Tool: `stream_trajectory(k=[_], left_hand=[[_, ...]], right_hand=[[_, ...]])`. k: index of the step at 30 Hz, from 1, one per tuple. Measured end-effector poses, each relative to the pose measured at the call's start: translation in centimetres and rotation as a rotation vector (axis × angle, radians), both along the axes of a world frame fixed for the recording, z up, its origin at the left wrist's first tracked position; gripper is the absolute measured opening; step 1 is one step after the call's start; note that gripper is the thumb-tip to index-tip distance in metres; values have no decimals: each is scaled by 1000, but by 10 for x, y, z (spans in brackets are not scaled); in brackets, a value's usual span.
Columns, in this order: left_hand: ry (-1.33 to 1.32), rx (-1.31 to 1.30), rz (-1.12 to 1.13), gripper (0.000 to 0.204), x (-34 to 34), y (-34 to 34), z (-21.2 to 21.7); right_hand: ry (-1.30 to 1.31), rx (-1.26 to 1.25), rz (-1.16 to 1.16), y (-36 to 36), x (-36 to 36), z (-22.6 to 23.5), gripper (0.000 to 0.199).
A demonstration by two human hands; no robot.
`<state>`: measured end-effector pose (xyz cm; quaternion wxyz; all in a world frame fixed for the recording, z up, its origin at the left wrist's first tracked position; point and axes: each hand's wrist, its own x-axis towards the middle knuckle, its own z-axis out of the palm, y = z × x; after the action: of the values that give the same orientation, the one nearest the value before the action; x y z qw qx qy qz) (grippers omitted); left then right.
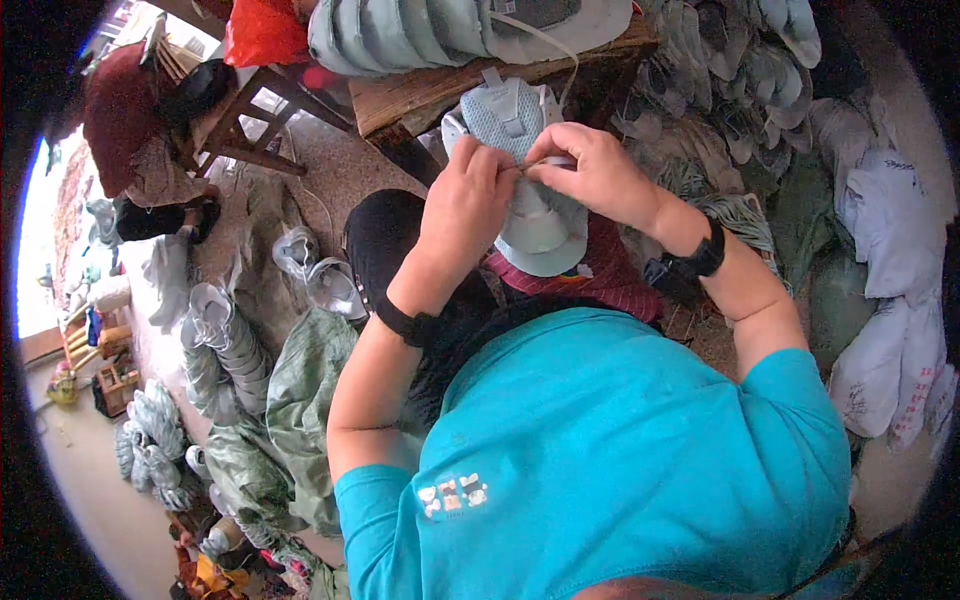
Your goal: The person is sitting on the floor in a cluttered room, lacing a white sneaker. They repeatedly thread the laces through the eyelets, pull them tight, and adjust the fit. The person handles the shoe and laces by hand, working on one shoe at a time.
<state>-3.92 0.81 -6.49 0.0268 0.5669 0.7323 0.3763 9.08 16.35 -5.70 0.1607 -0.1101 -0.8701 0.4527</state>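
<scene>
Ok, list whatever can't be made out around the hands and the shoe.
1. Head view: exactly what the left hand and right hand are working at with their fingertips; too small, partly covered by their own fingers.
2. Head view: part of the shoe's middle; hidden behind both hands.
3. Head view: the upper side of the grey shoes on the bench; cut off by the top edge.

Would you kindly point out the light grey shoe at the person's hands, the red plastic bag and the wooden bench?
Light grey shoe [540,230], head view: on its toe.
Red plastic bag [264,36], head view: middle of its visible side.
Wooden bench [408,98], head view: bare top near its left corner.
</scene>
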Motion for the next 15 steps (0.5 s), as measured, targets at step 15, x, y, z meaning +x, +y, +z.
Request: stream_trajectory(k=[15], left_hand=[[157,-212,57,12,5,0,7]], right_hand=[[27,226,173,2,-7,13,17]])
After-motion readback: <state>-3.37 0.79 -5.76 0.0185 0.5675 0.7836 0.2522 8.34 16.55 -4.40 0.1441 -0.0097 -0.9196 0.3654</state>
